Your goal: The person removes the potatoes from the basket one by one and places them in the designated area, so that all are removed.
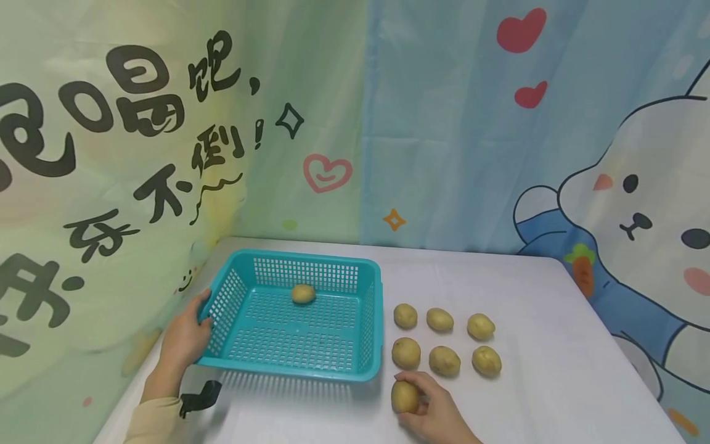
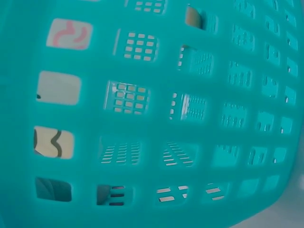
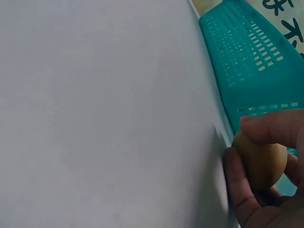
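A turquoise plastic basket [image 1: 299, 375] with slotted walls stands on the left part of the table, one potato [image 1: 302, 294] lying inside near its back wall. At the basket's left side, my left hand [image 1: 185, 336] grips the rim. The left wrist view is filled by the basket's perforated wall [image 2: 90, 118]; the hand's fingers are mostly hidden there. My right hand [image 1: 435, 412] holds a potato [image 1: 405, 398] between thumb and fingers, just right of the basket's front corner. In the right wrist view the thumb and fingers curl round this potato [image 3: 261, 161].
Several potatoes lie in two rows right of the basket, among them one at the back left [image 1: 405, 316] and one at the front right [image 1: 487, 361]. A white cloth covers the table [image 1: 577, 376]. Printed curtains [image 1: 444, 123] hang behind and beside it.
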`<state>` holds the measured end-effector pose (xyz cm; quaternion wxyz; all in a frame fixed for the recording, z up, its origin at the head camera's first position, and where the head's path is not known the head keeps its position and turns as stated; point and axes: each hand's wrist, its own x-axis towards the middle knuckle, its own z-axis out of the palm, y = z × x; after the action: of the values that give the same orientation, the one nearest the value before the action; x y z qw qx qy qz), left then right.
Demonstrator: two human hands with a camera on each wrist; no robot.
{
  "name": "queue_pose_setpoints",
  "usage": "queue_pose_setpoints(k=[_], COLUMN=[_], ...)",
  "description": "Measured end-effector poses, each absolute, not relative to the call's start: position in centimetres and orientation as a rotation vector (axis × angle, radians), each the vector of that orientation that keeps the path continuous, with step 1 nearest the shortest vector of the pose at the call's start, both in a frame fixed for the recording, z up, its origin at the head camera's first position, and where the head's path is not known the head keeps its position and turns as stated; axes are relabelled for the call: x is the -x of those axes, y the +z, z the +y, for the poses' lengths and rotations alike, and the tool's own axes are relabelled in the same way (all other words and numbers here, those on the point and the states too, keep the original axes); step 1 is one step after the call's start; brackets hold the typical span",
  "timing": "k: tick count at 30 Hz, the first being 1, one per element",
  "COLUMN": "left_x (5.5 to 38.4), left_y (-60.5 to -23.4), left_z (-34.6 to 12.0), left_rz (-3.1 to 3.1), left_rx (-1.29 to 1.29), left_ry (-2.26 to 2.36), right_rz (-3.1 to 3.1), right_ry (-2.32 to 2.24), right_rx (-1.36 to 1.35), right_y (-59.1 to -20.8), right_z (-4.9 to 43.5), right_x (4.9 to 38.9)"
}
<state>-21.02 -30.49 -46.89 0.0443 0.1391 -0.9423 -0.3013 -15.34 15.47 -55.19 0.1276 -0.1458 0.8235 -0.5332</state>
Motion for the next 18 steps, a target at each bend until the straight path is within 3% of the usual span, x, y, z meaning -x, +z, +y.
queue_pose_setpoints(k=[18], left_x=[20.87], left_y=[-46.77], left_z=[-30.40], left_rz=[-2.876], left_rx=[-0.423], left_ry=[-0.938], right_rz=[2.314], right_ry=[-1.515], right_rx=[0.456], right_y=[-55.10], right_z=[15.87], right_x=[15.10])
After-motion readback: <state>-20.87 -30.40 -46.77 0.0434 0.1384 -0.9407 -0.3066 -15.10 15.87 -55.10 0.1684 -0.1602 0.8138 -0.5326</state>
